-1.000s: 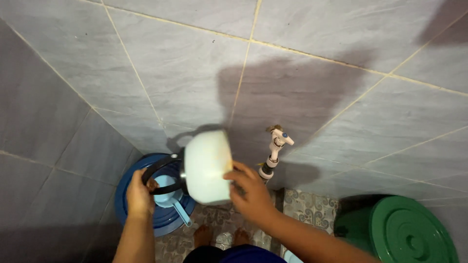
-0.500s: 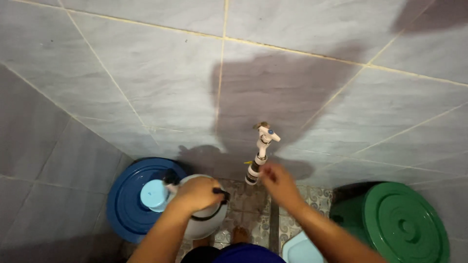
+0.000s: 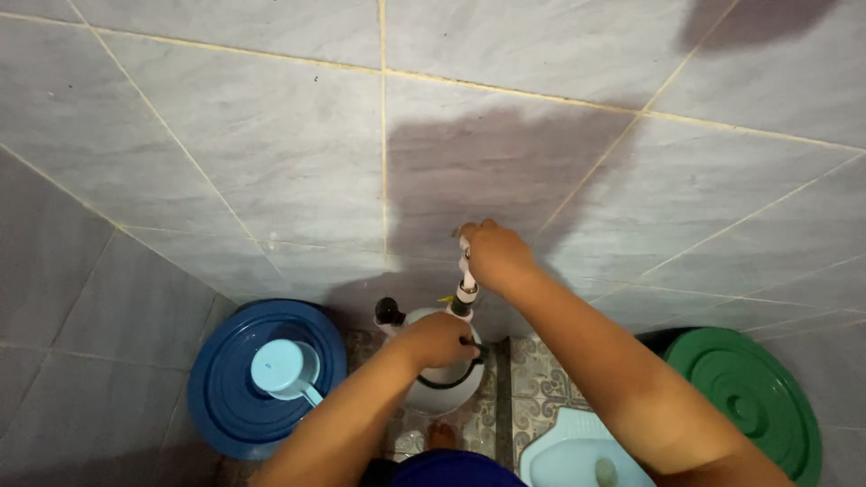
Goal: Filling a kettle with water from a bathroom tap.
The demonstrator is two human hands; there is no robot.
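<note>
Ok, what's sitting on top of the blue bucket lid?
A light blue dipper rests on the blue lid, handle pointing toward the kettle. The lid covers the bucket, so its contents cannot be seen.

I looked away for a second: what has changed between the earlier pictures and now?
The left hand lowered the white kettle from tipped sideways to upright beneath the tap. The right hand let go of the kettle and took hold of the tap. The blue lid, dipper and green lid stayed put.

Right hand [image 3: 492, 255] grips the wall tap [image 3: 465, 287]. Left hand [image 3: 439, 338] holds the white kettle [image 3: 440, 383] by its black handle beneath the spout.
</note>
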